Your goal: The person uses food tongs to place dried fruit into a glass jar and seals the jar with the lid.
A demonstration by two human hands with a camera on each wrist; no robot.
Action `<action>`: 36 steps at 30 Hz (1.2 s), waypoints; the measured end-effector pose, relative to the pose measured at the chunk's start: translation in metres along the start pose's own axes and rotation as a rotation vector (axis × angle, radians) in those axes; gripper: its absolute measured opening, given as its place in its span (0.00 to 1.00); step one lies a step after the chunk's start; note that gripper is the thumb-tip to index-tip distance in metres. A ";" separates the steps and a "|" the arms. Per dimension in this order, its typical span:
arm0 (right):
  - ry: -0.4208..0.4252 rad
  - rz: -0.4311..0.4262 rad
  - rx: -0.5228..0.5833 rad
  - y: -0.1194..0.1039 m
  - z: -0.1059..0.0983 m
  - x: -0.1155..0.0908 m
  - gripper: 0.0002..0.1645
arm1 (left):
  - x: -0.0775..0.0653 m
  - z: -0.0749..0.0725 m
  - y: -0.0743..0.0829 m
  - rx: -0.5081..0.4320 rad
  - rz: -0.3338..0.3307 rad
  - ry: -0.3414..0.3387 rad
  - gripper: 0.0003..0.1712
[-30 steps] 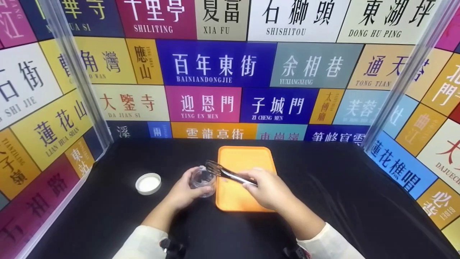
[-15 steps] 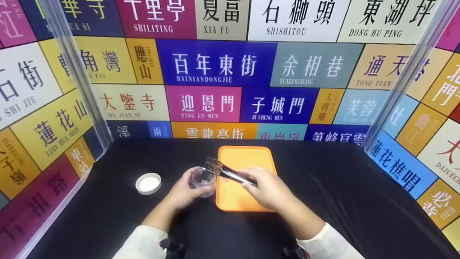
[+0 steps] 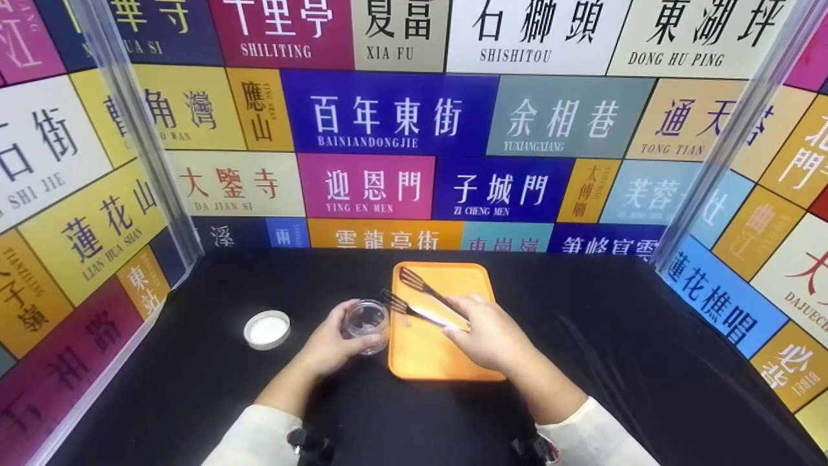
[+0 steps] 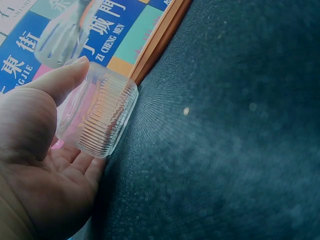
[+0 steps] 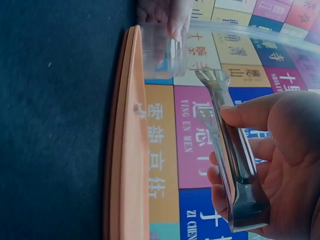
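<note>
My left hand (image 3: 333,340) grips a clear jar (image 3: 367,330) with ribbed sides, thumb on one side and fingers round the other. The jar (image 4: 102,112) stands uncovered beside the tray's left edge; its contents are too unclear to name. My right hand (image 3: 488,330) holds metal serving tongs (image 3: 430,294) between thumb and fingers. The slotted ends of the tongs (image 5: 235,165) are spread apart with nothing between them, over the orange tray (image 3: 446,359), the lower one near the jar's rim. A small pale piece (image 5: 140,110) lies on the tray, below the tongs.
A round white lid (image 3: 267,330) lies to the left of the left hand. Black cloth (image 3: 569,310) covers the table. Printed panels (image 3: 388,116) stand behind and at both sides, with clear posts (image 3: 711,142) at the corners.
The tongs' arms have spread from nearly together to wide apart. Their ends have shifted right, from over the jar's mouth to over the tray. The left hand and jar stay in place.
</note>
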State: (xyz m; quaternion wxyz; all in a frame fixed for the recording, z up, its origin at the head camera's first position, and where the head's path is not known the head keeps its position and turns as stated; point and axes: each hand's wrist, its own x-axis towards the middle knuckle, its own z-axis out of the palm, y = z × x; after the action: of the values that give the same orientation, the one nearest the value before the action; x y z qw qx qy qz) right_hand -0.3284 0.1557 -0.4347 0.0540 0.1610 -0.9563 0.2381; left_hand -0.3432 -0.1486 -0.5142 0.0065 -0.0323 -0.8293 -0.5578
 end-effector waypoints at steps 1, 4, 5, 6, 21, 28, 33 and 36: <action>-0.007 0.006 0.000 0.002 0.001 0.001 0.34 | 0.000 0.000 0.000 -0.002 0.000 0.000 0.56; -0.029 0.023 -0.003 0.007 0.003 0.004 0.33 | 0.000 0.000 0.000 -0.005 -0.001 -0.002 0.56; -0.035 0.030 -0.006 0.009 0.004 0.004 0.32 | 0.000 0.000 0.000 -0.002 -0.002 -0.002 0.56; -0.039 0.030 -0.013 0.010 0.005 0.005 0.32 | 0.000 0.000 0.001 0.004 -0.003 -0.001 0.56; -0.127 0.044 -0.067 0.029 0.019 0.009 0.28 | 0.000 0.000 0.001 0.030 -0.007 0.000 0.58; -0.098 0.017 -0.081 0.031 0.020 0.010 0.21 | -0.001 -0.001 0.001 0.032 -0.010 0.002 0.59; -0.084 0.006 -0.074 0.031 0.019 0.010 0.15 | -0.002 -0.001 0.001 0.036 -0.021 0.001 0.59; -0.080 0.008 -0.067 0.031 0.019 0.011 0.14 | -0.002 -0.001 0.002 0.038 -0.022 -0.001 0.59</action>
State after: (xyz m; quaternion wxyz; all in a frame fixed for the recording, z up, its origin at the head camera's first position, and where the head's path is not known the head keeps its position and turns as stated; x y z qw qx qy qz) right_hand -0.3494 0.1698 -0.4633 0.0202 0.1644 -0.9658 0.1994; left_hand -0.3407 -0.1494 -0.5122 0.0007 -0.0234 -0.8401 -0.5419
